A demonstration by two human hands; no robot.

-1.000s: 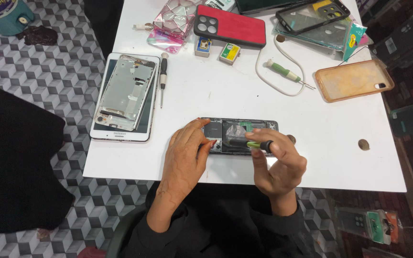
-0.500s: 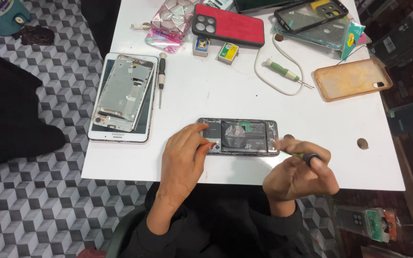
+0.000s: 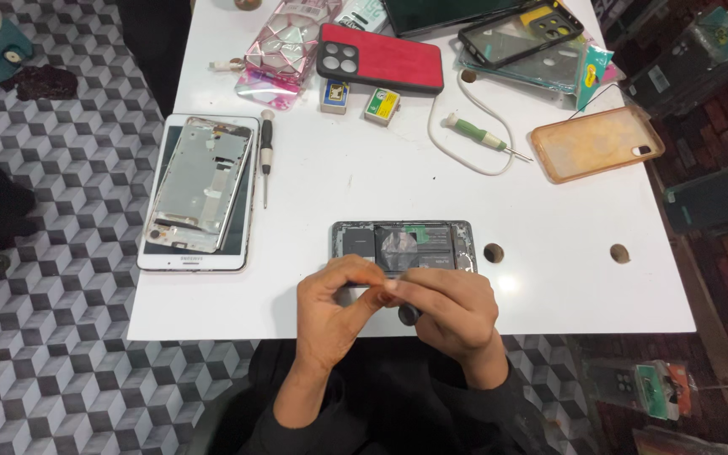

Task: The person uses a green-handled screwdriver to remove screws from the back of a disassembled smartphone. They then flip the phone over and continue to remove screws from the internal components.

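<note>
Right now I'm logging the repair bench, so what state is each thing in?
opened phone: back cover off, insides exposed, flat on the white table.
left hand: fingers pinched against the right hand's.
right hand: closed around a dark screwdriver.
tablet: flat, a metal frame lying on it.
red phone case: empty, camera cutout up.
orange case: empty.

White table (image 3: 212,303) on grey cube-patterned floor tiles (image 3: 52,371) — brightly lit from above.

Both hands (image 3: 393,303) pinched together, opened phone (image 3: 404,245), white table (image 3: 364,194)
</note>
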